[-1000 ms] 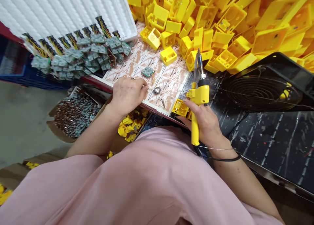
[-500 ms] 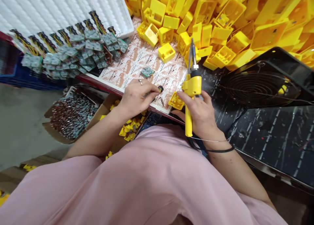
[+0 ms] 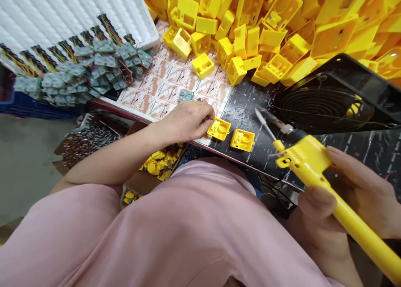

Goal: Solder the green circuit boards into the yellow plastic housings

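Right hand [image 3: 363, 191] is gripping yellow soldering iron [image 3: 308, 161], fingers closed around the handle, tip hanging over black mat [image 3: 247, 105], near right housing [image 3: 242, 139]. Left hand [image 3: 184, 122] is resting curled at bench [image 3: 147, 105] edge, fingertips touching left housing [image 3: 219, 128]. Can't tell if it's pinching anything. Circuit boards [image 3: 78, 69] are lying far left.

Cut off bottom-right: soldering iron [image 3: 315, 166] handle. Hidden: left hand [image 3: 184, 122] fingertips, perhaps pinching something.

Single head-worn view, looking steeply down, close over lap and workbench [image 3: 250, 107]
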`<move>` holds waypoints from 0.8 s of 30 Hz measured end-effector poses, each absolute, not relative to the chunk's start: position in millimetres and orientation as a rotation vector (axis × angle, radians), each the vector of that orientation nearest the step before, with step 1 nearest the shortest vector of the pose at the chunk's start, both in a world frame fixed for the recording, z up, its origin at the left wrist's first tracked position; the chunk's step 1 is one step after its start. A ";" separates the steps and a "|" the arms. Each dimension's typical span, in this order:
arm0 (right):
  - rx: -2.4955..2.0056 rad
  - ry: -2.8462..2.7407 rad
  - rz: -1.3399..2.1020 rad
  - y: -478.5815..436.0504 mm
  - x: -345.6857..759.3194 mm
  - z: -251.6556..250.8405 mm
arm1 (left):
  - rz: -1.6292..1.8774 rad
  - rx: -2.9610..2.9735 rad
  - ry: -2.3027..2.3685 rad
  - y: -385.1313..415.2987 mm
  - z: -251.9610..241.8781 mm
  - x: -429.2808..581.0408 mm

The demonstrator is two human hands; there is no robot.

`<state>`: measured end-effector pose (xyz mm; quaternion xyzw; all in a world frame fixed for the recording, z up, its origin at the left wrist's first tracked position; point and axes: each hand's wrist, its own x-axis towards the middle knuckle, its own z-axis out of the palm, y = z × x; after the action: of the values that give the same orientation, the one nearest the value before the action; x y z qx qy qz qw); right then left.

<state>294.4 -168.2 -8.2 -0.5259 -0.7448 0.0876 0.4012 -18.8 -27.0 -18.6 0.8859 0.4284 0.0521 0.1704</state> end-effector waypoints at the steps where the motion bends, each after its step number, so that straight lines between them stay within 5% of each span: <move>1: -1.308 -1.830 0.141 -168.4 290.9 -10.2 | 0.095 2.537 1.214 -25.2 -15.5 -16.8; 10: -1.159 -1.972 0.133 -157.3 250.1 -16.2 | -0.235 2.602 1.228 -15.6 5.2 0.7; 24: -1.039 -2.110 0.167 -148.1 251.2 -5.2 | -0.259 2.615 1.245 -14.8 8.6 6.5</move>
<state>251.2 -148.1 -5.2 -0.4072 -0.8271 0.0655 0.3817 6.5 -14.8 8.6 0.8931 0.4253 -0.0884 0.1168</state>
